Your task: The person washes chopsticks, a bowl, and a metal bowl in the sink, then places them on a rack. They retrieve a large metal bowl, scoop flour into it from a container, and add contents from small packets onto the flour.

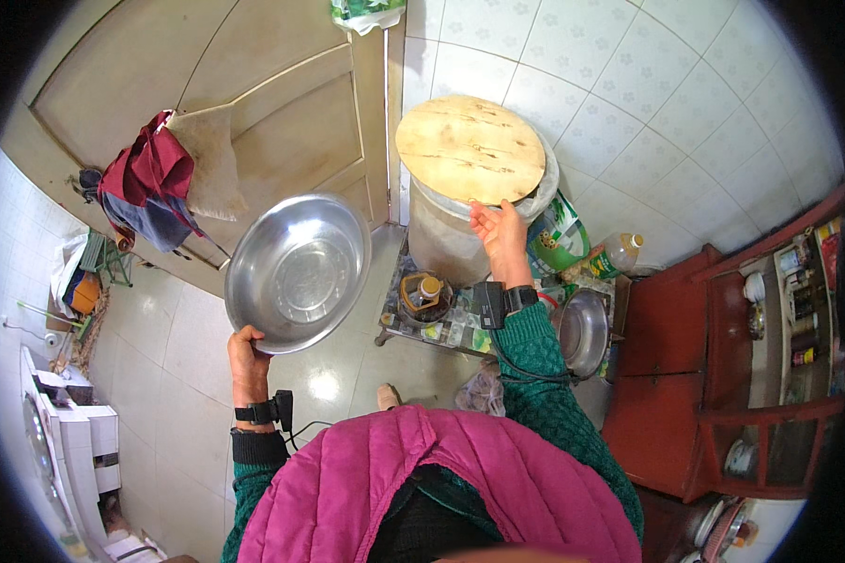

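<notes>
A shiny, wide metal basin [303,274] is tilted in my left hand [250,355], which grips its lower rim; nothing shows inside it. My right hand [500,229] touches the near edge of a round wooden lid [472,149], its palm turned up and fingers partly curled. The lid lies over the mouth of a large pale bin [440,229], with the bin's rim showing at the right; what the bin holds is hidden. Below the bin, a wide jug with a yellow cap [426,295] stands on a low table with a patterned cover [468,334].
Another metal basin [583,332] leans at the table's right side. A green bag [560,236] and a plastic oil bottle [614,255] are beside the bin. A red wooden cabinet [658,352] stands at right. Cloths [148,176] hang on the door at left. A plastic bag [480,390] lies low.
</notes>
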The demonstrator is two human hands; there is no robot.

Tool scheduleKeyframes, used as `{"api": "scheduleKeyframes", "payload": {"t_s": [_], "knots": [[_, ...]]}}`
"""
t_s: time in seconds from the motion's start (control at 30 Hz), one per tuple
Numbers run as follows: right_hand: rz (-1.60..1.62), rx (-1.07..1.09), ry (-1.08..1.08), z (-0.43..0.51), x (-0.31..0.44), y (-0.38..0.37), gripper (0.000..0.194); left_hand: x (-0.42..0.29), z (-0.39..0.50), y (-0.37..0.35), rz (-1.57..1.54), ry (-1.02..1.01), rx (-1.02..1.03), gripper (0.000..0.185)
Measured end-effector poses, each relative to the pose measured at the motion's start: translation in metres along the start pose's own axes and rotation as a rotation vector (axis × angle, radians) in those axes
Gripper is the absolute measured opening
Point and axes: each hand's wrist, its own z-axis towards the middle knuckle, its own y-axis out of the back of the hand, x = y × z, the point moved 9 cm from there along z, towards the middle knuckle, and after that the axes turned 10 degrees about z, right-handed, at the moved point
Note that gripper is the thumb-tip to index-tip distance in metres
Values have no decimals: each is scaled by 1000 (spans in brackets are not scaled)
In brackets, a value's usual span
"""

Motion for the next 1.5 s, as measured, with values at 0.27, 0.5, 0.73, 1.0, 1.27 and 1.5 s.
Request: {"api": "scheduleKeyframes", "payload": {"t_s": [0.27, 0.5, 0.73, 1.0, 1.27, 1.5], "knots": [[-62, -178, -175, 49, 16, 19, 37, 2, -3, 6, -114, -20, -18, 19], [-421, 14, 233, 43, 80, -56, 21, -3, -3, 8, -62, -54, 18, 14], [-813, 234, 357, -77, 192, -22, 30, -1, 13, 25, -92, -77, 14, 8], [-1452, 171, 112, -227, 205, 28, 21, -19, 36, 15, -89, -48, 106, 18], [-2157, 396, 105, -113, 36, 126, 29, -21, 45, -32, -68, -6, 165, 33], [-2315, 272, -6, -12, 0, 187, 31, -30, 34, -40, -29, -49, 191, 33]]}}
